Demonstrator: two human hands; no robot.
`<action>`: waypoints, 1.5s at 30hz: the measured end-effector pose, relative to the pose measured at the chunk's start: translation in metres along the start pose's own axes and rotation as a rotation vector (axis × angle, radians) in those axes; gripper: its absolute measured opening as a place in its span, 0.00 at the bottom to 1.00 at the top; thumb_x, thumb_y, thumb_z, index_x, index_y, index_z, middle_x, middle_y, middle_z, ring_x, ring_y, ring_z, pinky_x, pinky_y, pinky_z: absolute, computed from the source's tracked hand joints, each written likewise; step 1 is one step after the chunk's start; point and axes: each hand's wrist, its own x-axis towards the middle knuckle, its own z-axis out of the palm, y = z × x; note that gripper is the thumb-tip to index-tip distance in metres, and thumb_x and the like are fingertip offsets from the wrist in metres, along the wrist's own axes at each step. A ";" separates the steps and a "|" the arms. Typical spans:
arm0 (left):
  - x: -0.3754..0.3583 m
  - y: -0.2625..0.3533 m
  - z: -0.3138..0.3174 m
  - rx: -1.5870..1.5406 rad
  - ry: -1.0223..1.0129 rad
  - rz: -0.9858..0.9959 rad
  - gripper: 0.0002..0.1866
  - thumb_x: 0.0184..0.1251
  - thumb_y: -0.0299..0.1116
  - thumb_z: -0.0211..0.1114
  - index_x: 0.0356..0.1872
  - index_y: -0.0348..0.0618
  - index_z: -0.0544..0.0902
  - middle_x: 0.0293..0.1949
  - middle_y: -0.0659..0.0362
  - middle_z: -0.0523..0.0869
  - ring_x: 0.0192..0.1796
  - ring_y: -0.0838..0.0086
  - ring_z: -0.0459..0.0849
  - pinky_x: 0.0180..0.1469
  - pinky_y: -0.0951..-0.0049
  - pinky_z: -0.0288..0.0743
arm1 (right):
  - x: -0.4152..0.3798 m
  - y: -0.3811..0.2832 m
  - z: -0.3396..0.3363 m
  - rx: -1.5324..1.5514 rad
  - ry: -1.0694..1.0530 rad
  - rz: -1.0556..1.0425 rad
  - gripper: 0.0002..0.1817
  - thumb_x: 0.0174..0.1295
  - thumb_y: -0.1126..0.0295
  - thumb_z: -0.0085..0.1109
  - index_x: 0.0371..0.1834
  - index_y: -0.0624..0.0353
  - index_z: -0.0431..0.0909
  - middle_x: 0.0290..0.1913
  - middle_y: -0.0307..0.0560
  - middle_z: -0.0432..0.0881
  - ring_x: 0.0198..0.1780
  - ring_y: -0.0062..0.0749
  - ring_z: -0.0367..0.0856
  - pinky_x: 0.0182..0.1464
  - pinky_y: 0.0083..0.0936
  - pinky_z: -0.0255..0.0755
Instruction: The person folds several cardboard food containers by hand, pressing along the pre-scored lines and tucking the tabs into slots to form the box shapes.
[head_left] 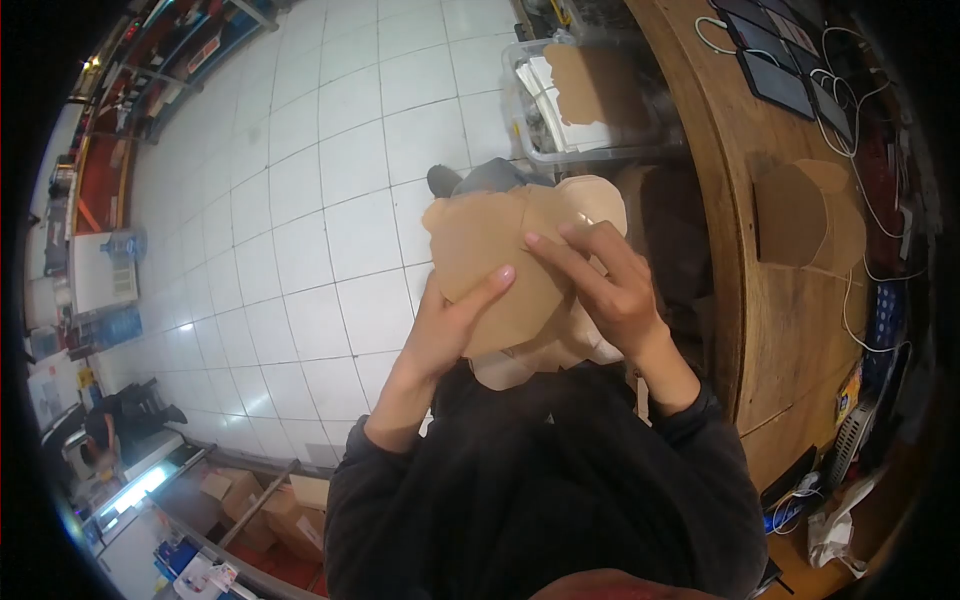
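Observation:
A brown die-cut cardboard piece [485, 240] with rounded lobes is held above my lap. My left hand [445, 320] grips its left lower side, the thumb on top and the other fingers hidden underneath. My right hand [618, 295] is closed at the right side of the piece, its fingertips pressing on the surface near a fold or an overlapping edge. Further pale brown cardboard pieces [505, 372] lie on my lap beneath, partly covered by the held one and my hands.
At my right runs a wooden table [725, 210] bearing a brown cardboard piece [815, 215], dark tablets [775, 80] and white cables. A clear plastic bin [545, 157] with cardboard and white sheets stands ahead. Boxes [290, 515] fill a shelf behind left. Another person [110, 425] is far left.

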 end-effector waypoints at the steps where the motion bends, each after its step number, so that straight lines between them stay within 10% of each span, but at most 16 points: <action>1: -0.001 -0.003 0.000 -0.020 0.014 -0.021 0.20 0.69 0.34 0.63 0.56 0.33 0.75 0.48 0.56 0.83 0.50 0.74 0.81 0.51 0.74 0.77 | -0.001 -0.001 0.001 0.008 0.011 0.034 0.25 0.47 0.81 0.59 0.54 0.58 0.82 0.37 0.46 0.75 0.37 0.38 0.78 0.39 0.30 0.75; 14: -0.011 -0.011 0.006 -0.239 0.037 -0.226 0.25 0.69 0.34 0.63 0.63 0.34 0.69 0.56 0.53 0.79 0.56 0.69 0.80 0.56 0.69 0.77 | -0.002 -0.004 -0.012 0.032 -0.189 0.051 0.23 0.50 0.80 0.57 0.53 0.61 0.79 0.39 0.48 0.76 0.41 0.42 0.78 0.44 0.33 0.76; 23: -0.024 0.009 0.009 -0.133 0.054 -0.059 0.25 0.71 0.34 0.60 0.65 0.35 0.67 0.57 0.53 0.77 0.57 0.70 0.78 0.56 0.71 0.75 | -0.009 -0.008 0.004 0.133 -0.038 -0.032 0.24 0.51 0.85 0.53 0.55 0.62 0.80 0.60 0.56 0.77 0.61 0.51 0.76 0.59 0.39 0.74; 28: -0.013 0.009 -0.006 -0.038 -0.051 -0.073 0.24 0.71 0.36 0.60 0.63 0.35 0.68 0.56 0.54 0.77 0.56 0.72 0.78 0.56 0.72 0.74 | -0.013 -0.004 0.001 0.793 0.104 0.357 0.18 0.61 0.84 0.55 0.56 0.67 0.77 0.60 0.56 0.78 0.62 0.38 0.77 0.62 0.32 0.72; 29: -0.013 0.009 -0.007 0.002 -0.097 -0.069 0.23 0.71 0.36 0.60 0.62 0.35 0.69 0.55 0.54 0.77 0.56 0.72 0.77 0.56 0.72 0.74 | -0.009 -0.014 -0.001 0.889 0.171 0.593 0.18 0.65 0.81 0.55 0.59 0.69 0.75 0.58 0.55 0.80 0.60 0.32 0.77 0.61 0.28 0.71; 42: -0.018 0.014 -0.006 0.092 -0.102 -0.161 0.22 0.72 0.37 0.59 0.61 0.35 0.70 0.54 0.55 0.78 0.57 0.73 0.76 0.56 0.72 0.72 | 0.011 -0.016 -0.012 0.792 -0.062 0.666 0.11 0.67 0.73 0.57 0.49 0.68 0.81 0.40 0.49 0.87 0.42 0.23 0.82 0.45 0.21 0.74; 45: -0.018 0.008 -0.003 0.153 -0.114 0.085 0.21 0.73 0.37 0.58 0.60 0.35 0.71 0.52 0.55 0.79 0.55 0.73 0.77 0.55 0.73 0.73 | 0.024 -0.021 -0.013 0.767 -0.078 0.700 0.11 0.66 0.73 0.58 0.48 0.68 0.81 0.39 0.51 0.87 0.41 0.24 0.83 0.45 0.21 0.74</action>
